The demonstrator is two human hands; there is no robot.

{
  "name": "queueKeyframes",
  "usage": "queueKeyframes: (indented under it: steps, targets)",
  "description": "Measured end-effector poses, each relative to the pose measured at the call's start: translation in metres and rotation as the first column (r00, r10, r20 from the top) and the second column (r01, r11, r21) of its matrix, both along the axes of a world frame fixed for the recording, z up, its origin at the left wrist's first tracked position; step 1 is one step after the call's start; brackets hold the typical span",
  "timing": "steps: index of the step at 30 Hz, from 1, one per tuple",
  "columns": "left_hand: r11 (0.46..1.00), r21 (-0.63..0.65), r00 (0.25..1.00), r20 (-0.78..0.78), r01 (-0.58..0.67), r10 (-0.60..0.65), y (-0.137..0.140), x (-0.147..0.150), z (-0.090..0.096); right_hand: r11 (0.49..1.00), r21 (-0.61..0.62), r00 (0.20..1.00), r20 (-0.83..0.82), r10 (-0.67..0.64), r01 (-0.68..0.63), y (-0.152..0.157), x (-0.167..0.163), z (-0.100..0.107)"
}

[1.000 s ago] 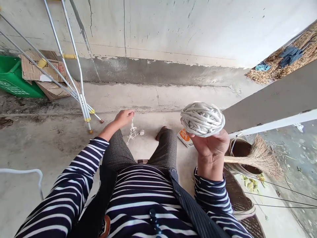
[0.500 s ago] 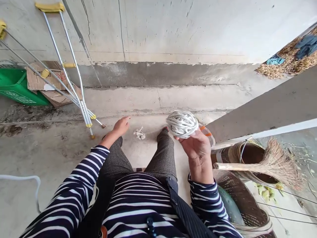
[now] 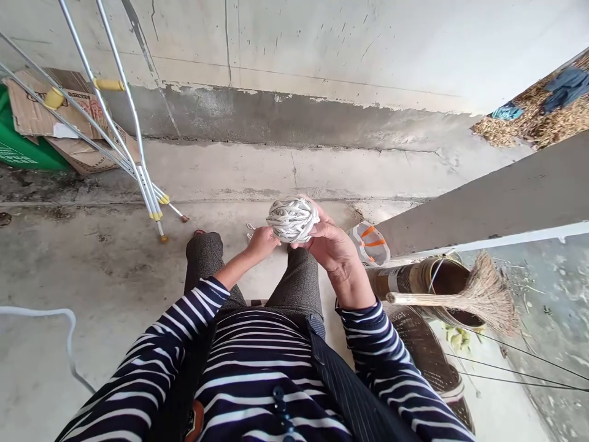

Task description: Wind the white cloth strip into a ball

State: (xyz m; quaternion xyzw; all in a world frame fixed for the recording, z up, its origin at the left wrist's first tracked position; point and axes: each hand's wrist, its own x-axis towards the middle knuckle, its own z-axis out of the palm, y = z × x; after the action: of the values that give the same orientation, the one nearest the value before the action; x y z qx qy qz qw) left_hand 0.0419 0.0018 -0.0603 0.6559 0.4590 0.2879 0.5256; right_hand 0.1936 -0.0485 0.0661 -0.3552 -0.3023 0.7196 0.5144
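White cord ball [image 3: 293, 220] cupped in right hand [image 3: 332, 240], fingers curled round, likely steadying it; left hand [image 3: 262, 242] at its lower-left edge, can't tell if fingers pinch anything.

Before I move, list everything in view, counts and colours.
Ball of cord: one, off-white, centre.
Thread: some, white, left of ball.
Crutches: two, silver and yellow, upper left.
Cardboard: several pieces, brown, behind crutches.
Bin: one, green, far left.
Hose or cable: one, white, lower left.
Tub or bag: one, whitish and orange, right of ball.
Bucket: one, brown, right.
Broom: one, straw-coloured, across bucket.
Basket: one, brown, lower right.
Leaves: some, pale green, lower right.
Lines: three, dark, lower right.
Heap: one, tan, upper right.
Cloths: two, blue, on heap.
Wall: one, white and grey, ahead.
Pillar or ledge: one, grey, right.
Trousers: one pair, grey, centre.
Shirt: one, navy and white, bottom.
Left hand: one, by ball.
Right hand: one, holding ball.
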Motion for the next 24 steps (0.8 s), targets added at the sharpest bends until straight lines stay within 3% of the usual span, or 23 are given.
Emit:
queueKeyframes:
  steps: [5,11,17,24]
  targets:
    - [0.994,-0.067,0.98,0.184,0.084,-0.07,-0.004,-0.028,-0.002,0.993,0.046,0.991,0.08,-0.108,0.105,0.008,0.014,0.007]
    - [0.991,-0.089,0.977,0.198,0.101,-0.082,-0.007,-0.059,0.016,0.978,0.01,0.974,0.09,-0.208,0.208,0.01,0.03,-0.011]
    - [0.987,-0.127,0.98,0.185,0.1,-0.076,-0.017,-0.065,0.029,0.984,0.047,0.983,0.057,-0.176,0.173,0.013,0.031,-0.025]
    - [0.977,-0.213,0.963,0.269,0.031,0.028,-0.006,-0.07,0.027,0.993,0.044,0.993,-0.056,-0.107,0.11,0.012,0.034,-0.023]
